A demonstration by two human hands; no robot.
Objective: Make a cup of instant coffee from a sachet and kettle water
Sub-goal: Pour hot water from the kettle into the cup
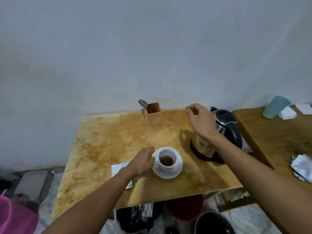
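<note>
The left hand (pixel 143 160) sat at the cup (pixel 167 159), fingers curled in against its handle side — steadying it, though whether they actually pinched the handle I couldn't tell. The right hand (pixel 200 121) hung in the air above the table (pixel 104 142), loosely curled, fingertips bunched as if pinching something small; nothing showed in it. It hovered between the wooden holder (pixel 153 115) and the kettle (pixel 219 135), touching neither.

The cup stood upright on its saucer (pixel 168 173) with brown in the bottom — whether dry powder or already wet, too blurred to say. A white sachet (pixel 118 168) lay flat just beside the saucer, partly under the left forearm. By my read, the coffee was in and the water or the stir came next.

A spoon (pixel 142 103) leaned out of the holder at the wall. The kettle sat on its base just under the right wrist, handle turned away to the right. The next move called for a firm grip on that handle and a slow, low pour — the cup was small.
</note>
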